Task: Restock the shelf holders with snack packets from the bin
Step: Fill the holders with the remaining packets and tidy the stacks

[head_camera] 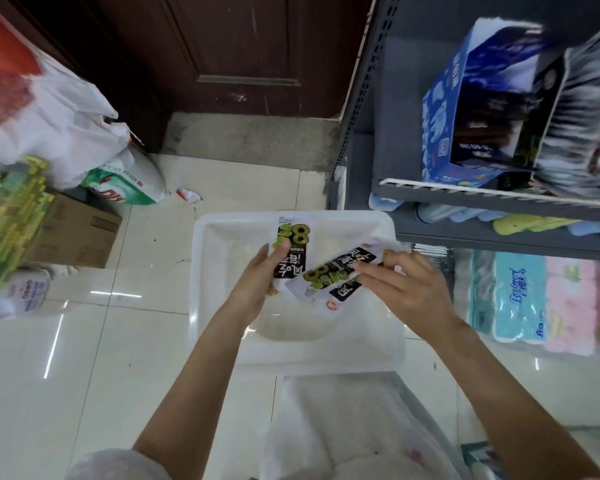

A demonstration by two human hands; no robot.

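Currently, findings run left to right.
Left hand [257,282]: grip closed on an upright snack packet [289,252], thumb across its face, held above the far-left part of the bin.
Second packet [336,275]: tilted, overlapping the first packet's lower right corner; both are lifted clear of the bin floor.
Right hand [407,289]: fingers pinch the second packet at its right end, with crumpled white wrapping showing by the knuckles.
Bin [388,327]: white, on the floor beside the shelf's left upright; no other packets are visible on the floor of the bin that shows.
Shelf [499,195]: grey, at right, carrying boxed goods above and cloths on the tier below.
Progress, as judged: these look like the last packets from the bin; neither has reached the shelf, so placing both remains.
Obscured: the shelf holders themselves cannot be identified, so how full they are is unknown. The bin's near edge is partly covered by the arms and pale clothing. Upper shelf goods are motion-blurred. Packet print is unreadable.
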